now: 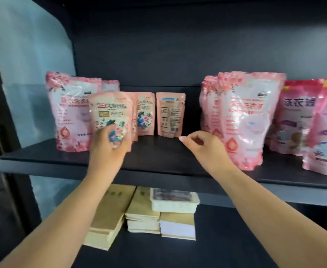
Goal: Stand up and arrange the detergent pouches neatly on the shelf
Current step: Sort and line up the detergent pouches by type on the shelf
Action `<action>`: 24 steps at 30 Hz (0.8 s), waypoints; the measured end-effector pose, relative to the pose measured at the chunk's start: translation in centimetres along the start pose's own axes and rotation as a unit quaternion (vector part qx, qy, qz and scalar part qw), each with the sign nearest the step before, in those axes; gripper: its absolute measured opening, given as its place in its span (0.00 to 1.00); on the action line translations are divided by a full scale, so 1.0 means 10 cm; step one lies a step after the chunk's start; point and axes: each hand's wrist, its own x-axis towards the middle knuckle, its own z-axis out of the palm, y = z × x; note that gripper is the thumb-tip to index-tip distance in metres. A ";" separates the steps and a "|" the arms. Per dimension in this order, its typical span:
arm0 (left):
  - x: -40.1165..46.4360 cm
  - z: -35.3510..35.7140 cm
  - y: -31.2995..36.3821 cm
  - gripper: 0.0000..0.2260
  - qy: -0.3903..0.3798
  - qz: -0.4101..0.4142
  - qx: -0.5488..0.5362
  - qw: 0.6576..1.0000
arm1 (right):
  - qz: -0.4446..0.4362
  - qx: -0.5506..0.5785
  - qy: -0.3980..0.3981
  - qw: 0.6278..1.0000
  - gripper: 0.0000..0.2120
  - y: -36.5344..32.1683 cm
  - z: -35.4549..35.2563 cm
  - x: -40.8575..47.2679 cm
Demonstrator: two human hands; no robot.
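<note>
On the black shelf my left hand grips a small peach pouch by its lower part, holding it upright in front of a big pink pouch. Two more small peach pouches stand behind: one facing forward, one showing its back label. My right hand hovers over the shelf's middle, fingers loosely curled, holding nothing. To its right stand big pink pouches and red ones.
The lower shelf holds stacks of tan booklets and a white tray. A translucent panel closes the left side. A red pouch stands at the right edge near the shelf front.
</note>
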 end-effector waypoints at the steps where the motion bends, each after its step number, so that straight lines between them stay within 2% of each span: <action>1: 0.14 -0.13 -0.13 0.21 0.037 -0.010 -0.002 0.999 | 0.012 0.017 -0.016 1.000 0.11 -0.07 0.18 0.09; 2: 0.25 -0.23 -0.24 0.21 0.051 -0.025 -0.010 0.998 | 0.024 0.031 -0.031 0.999 0.10 -0.12 0.34 0.18; 4: 0.44 -0.33 -0.39 0.22 0.023 -0.066 -0.037 0.997 | 0.038 0.050 -0.053 0.997 0.11 -0.25 0.67 0.40; 6: 0.59 -0.33 -0.53 0.24 -0.040 -0.103 -0.056 0.992 | 0.064 0.099 -0.079 0.990 0.15 -0.40 0.96 0.63; 9: 0.75 -0.22 -0.71 0.16 -0.147 -0.108 -0.083 0.980 | 0.128 0.212 -0.116 0.962 0.21 -0.57 1.28 0.91; 10: 0.79 -0.17 -0.75 0.16 -0.177 -0.101 -0.073 0.976 | 0.141 0.239 -0.121 0.953 0.24 -0.59 1.38 0.98; 12: 0.92 -0.08 -0.81 0.21 -0.212 -0.098 -0.048 0.971 | 0.157 0.279 -0.106 0.941 0.21 -0.56 1.54 1.13; 15: 1.11 0.09 -0.87 0.25 -0.217 -0.113 -0.018 0.969 | 0.170 0.288 -0.070 0.940 0.10 -0.47 1.58 1.29; 18: 1.22 0.29 -0.87 0.31 -0.223 -0.119 -0.008 0.968 | 0.181 0.299 -0.065 0.935 0.12 -0.37 1.52 1.45; 24: 1.43 0.65 -0.80 0.30 -0.208 -0.127 -0.022 0.970 | 0.197 0.296 -0.061 0.933 0.13 -0.21 1.47 1.75</action>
